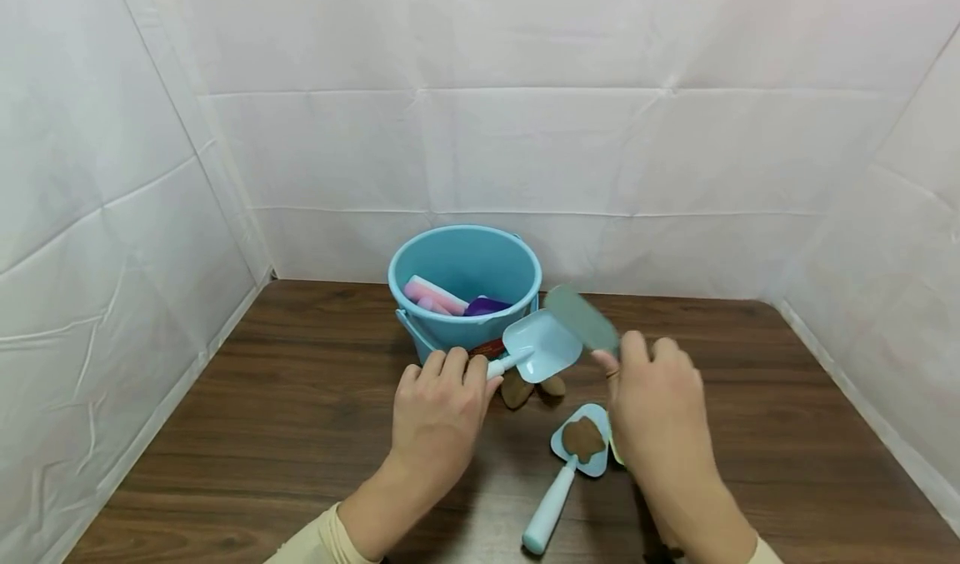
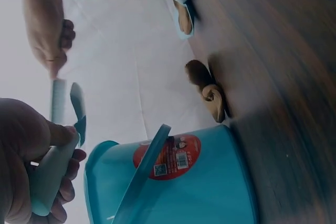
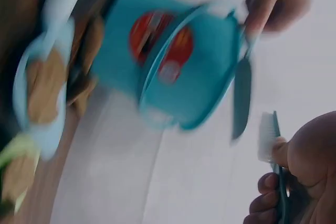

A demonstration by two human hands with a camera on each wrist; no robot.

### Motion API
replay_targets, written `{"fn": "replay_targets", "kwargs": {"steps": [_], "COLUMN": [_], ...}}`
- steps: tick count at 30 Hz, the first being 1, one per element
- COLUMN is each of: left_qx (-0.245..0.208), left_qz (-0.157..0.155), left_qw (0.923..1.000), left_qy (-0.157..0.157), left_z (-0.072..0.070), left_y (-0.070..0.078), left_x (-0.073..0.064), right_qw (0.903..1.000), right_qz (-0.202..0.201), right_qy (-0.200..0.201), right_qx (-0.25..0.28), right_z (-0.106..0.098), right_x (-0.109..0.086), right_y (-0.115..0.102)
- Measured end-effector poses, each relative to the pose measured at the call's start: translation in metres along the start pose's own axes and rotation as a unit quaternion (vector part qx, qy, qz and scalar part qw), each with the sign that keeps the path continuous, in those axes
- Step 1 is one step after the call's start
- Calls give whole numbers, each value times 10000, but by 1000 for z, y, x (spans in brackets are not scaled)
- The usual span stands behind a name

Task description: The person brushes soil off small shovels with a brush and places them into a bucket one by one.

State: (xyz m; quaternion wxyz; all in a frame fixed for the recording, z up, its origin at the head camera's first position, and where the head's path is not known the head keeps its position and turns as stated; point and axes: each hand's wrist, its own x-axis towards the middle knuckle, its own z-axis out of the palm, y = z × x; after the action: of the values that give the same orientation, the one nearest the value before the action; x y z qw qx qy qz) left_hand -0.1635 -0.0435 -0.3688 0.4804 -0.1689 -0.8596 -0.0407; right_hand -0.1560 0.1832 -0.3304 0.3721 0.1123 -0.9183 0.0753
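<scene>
My left hand (image 1: 438,418) grips the handle of a light blue toy shovel (image 1: 546,343), its blade raised beside the bucket. My right hand (image 1: 663,418) holds a grey-green brush (image 1: 583,321) over that blade; its pale bristles show in the right wrist view, where the brush (image 3: 268,140) sits between thumb and fingers. Whether the bristles touch the blade I cannot tell. Just behind both hands stands a blue bucket (image 1: 465,256) with pink and purple things inside. Below the hands, a second light blue shovel (image 1: 551,506) lies on the table with a brown star-shaped piece (image 1: 583,439) on it.
Brown molded lumps (image 1: 516,391) lie at the bucket's front foot. A yellow-green item (image 3: 18,161) carrying a brown piece lies next to the second shovel, mostly hidden by my right hand in the head view. White sheets (image 1: 525,147) enclose the wooden table (image 1: 285,431).
</scene>
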Motion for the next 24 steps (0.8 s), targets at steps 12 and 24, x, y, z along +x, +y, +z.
{"fn": "replay_targets", "kwargs": {"steps": [12, 24], "left_qx": [-55, -69], "left_qz": [59, -56], "left_qw": [9999, 10000], "left_qy": [137, -9], "left_z": [-6, -7], "left_y": [-1, -2], "left_x": [2, 2], "right_qw": [9983, 9998], "right_qz": [-580, 13], "right_qy": [-47, 12], "right_qx": [94, 198], "right_z": [4, -11], "right_x": [-9, 3], "right_y": [-24, 2]}}
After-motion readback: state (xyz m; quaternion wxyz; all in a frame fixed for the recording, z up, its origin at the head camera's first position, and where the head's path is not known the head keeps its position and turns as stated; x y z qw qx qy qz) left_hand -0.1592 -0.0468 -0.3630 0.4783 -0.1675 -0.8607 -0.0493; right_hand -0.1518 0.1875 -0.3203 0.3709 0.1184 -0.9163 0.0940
